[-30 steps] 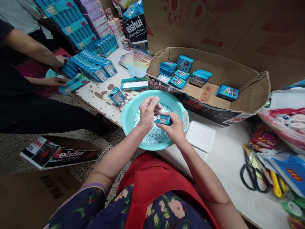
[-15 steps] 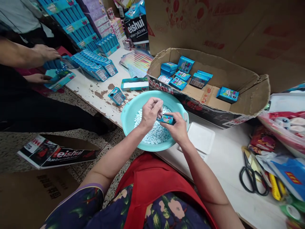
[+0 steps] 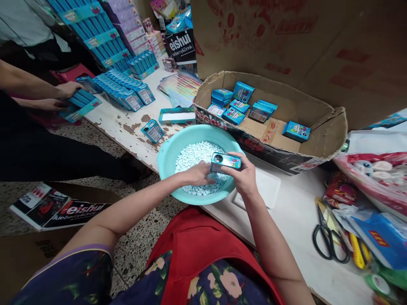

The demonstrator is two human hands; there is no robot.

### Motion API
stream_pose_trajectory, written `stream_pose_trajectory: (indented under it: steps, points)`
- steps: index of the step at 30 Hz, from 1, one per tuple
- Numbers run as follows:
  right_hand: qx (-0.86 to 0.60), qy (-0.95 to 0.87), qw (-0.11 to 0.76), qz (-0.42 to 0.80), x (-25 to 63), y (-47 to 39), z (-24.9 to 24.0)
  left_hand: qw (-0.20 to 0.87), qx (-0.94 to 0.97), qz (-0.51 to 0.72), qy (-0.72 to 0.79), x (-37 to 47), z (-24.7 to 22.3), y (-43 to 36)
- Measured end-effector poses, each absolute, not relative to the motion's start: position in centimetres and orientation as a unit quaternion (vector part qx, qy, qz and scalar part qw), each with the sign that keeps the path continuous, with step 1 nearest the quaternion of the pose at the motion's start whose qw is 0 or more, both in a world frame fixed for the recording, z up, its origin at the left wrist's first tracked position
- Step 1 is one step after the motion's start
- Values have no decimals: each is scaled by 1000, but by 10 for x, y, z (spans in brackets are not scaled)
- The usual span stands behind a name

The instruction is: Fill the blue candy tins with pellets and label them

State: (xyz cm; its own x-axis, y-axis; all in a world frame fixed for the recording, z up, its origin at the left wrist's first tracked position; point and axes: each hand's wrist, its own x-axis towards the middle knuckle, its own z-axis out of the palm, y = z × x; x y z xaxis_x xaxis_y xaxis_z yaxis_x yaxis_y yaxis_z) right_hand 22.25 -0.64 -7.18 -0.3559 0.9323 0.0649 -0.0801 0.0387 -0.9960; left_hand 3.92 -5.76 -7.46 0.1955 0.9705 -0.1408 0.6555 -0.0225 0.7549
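Observation:
My right hand (image 3: pixel 246 176) grips a small blue candy box (image 3: pixel 226 162) by its right end, tilted so a dark round spot on its narrow face shows. Just below and to the left, my left hand (image 3: pixel 197 173) reaches into the candies; motion blurs its fingers, so what they hold is unclear. Pale blue-white candies (image 3: pixel 190 153) cover the bottom of a turquoise basin (image 3: pixel 165 159) at the table's edge. Another blue box (image 3: pixel 153 130) stands on the table left of the basin.
Behind the basin is a cut-down carton (image 3: pixel 324 142) with several blue boxes. Scissors (image 3: pixel 329 237) and a yellow cutter (image 3: pixel 358 250) lie at right. A white tray (image 3: pixel 269 186) sits beside the basin. At left, a co-worker's hands (image 3: pixel 68 89) handle a display tray of boxes.
My left hand has dropped from beside the box down into the candies. The box in my right hand has turned and shows its narrow face. The co-worker's hands have shifted on their tray.

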Motion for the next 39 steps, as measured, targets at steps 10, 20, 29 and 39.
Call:
stream_pose_trajectory:
  steps: [10, 20, 29, 39]
  points:
    - [-378, -630, 436, 520, 226, -12, -65, 494, 589, 152, 621, 22, -61, -79]
    - [-371, -704, 351, 494, 194, -21, -66, 549, 112, 688, 462, 29, -20, -53]
    - [-380, -699, 352, 494, 182, -28, -67, 398, 218, 741, 496, 59, -26, -47]
    - [-369, -680, 372, 512, 182, -27, -69, 386, 256, 739, 490, 61, -22, -48]
